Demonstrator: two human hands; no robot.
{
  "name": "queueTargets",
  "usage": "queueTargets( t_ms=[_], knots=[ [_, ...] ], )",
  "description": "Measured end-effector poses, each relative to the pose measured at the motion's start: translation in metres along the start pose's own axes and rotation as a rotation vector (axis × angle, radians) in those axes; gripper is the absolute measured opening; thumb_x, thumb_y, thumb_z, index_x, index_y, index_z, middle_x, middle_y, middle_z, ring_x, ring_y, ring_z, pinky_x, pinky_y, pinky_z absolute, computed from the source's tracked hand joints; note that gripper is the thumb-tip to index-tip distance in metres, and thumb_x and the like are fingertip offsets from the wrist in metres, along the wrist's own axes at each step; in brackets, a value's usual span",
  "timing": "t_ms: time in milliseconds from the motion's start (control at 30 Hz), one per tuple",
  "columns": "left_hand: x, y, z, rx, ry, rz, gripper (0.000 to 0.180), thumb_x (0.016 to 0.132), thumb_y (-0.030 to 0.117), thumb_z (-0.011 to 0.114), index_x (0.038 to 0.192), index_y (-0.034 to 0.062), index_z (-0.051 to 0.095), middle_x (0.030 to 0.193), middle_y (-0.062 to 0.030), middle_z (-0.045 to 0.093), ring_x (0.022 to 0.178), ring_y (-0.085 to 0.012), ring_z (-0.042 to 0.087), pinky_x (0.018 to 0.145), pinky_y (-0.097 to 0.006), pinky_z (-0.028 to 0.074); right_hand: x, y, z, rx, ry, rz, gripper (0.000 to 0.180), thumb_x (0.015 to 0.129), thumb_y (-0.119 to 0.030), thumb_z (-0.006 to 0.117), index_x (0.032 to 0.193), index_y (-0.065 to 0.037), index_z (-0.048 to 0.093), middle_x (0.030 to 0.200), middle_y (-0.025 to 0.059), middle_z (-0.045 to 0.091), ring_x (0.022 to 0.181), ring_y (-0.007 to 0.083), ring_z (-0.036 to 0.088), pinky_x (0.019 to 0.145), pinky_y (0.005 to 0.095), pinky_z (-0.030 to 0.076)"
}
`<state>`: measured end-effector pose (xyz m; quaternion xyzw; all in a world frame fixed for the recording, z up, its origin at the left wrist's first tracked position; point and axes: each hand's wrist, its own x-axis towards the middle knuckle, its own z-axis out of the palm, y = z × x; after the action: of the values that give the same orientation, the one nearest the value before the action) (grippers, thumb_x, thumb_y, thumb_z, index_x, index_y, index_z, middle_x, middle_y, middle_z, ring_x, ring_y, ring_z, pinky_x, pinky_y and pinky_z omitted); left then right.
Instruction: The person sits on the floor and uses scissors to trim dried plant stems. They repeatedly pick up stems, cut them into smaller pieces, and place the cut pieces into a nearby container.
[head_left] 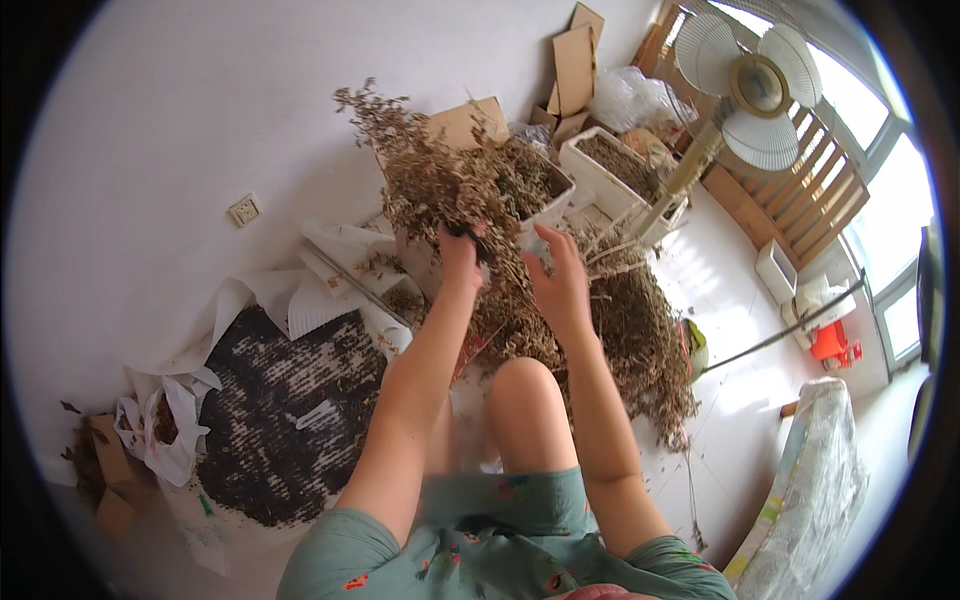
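My left hand (461, 262) is closed around a bunch of dry brown plant stalks (428, 175), whose leafy tops stick up and to the left. Something dark shows at its fingers; I cannot make out what. Just to its right, my right hand (562, 285) is raised with thumb and fingers apart, nothing in them. Beneath and beside my hands, a heap of dried plants (640, 345) spreads over the floor around my knee. A white bin (553, 212) filled with more dried plants stands right behind the bunch.
A second white bin (592, 172) and cardboard (573, 70) lie farther back. At the right stand a pedestal fan (757, 85) and a wooden slatted frame (815, 175). Dark crumbly bits (285, 410) cover a sheet at left, near a white plastic bag (170, 430).
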<state>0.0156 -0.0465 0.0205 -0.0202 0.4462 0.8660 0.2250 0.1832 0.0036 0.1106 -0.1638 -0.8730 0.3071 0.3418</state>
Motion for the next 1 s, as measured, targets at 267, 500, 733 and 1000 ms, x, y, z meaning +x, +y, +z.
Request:
queueTargets(
  t_ms=[267,500,733,1000],
  knots=[
    [0.001,-0.013,0.022,0.007,-0.050,-0.029,0.059,0.089,0.011,0.064,0.137,0.0060,0.030,0.125,-0.0125,0.050,0.111,-0.0251,0.057,0.085,-0.039,0.052,0.092,0.052,0.080,0.196,-0.296,0.386,0.099,0.078,-0.054,0.072,0.146,0.001,0.027,0.144,0.0263,0.037,0.134,0.0366,0.037,0.106,0.0440,0.036],
    [0.013,-0.010,0.011,0.099,-0.279,-0.134,0.069,0.087,0.015,0.069,0.141,0.0064,0.028,0.112,-0.0091,0.054,0.103,-0.0204,0.058,0.080,-0.038,0.049,0.101,0.095,0.071,0.050,-0.173,0.411,0.073,0.087,-0.043,0.065,0.133,0.009,0.042,0.129,0.0282,0.053,0.122,0.0348,0.051,0.099,0.0400,0.040],
    [0.031,-0.010,-0.001,-0.103,-0.276,-0.276,0.058,0.095,0.026,0.059,0.137,0.0024,0.026,0.109,-0.0163,0.057,0.096,-0.0290,0.063,0.076,-0.047,0.061,0.102,0.112,0.033,0.308,-0.132,0.484,0.053,0.097,-0.029,0.055,0.138,0.001,0.041,0.137,0.0179,0.050,0.123,0.0303,0.048,0.103,0.0411,0.035],
    [0.032,0.015,-0.014,0.346,-0.530,-0.002,0.061,0.098,0.029,0.052,0.141,-0.0087,0.032,0.090,-0.0163,0.069,0.080,-0.0214,0.067,0.069,-0.033,0.053,0.089,0.175,-0.014,-0.184,0.021,0.323,0.035,0.096,-0.020,0.051,0.125,-0.001,0.051,0.118,0.0239,0.060,0.111,0.0424,0.054,0.091,0.0453,0.043]
  ],
)
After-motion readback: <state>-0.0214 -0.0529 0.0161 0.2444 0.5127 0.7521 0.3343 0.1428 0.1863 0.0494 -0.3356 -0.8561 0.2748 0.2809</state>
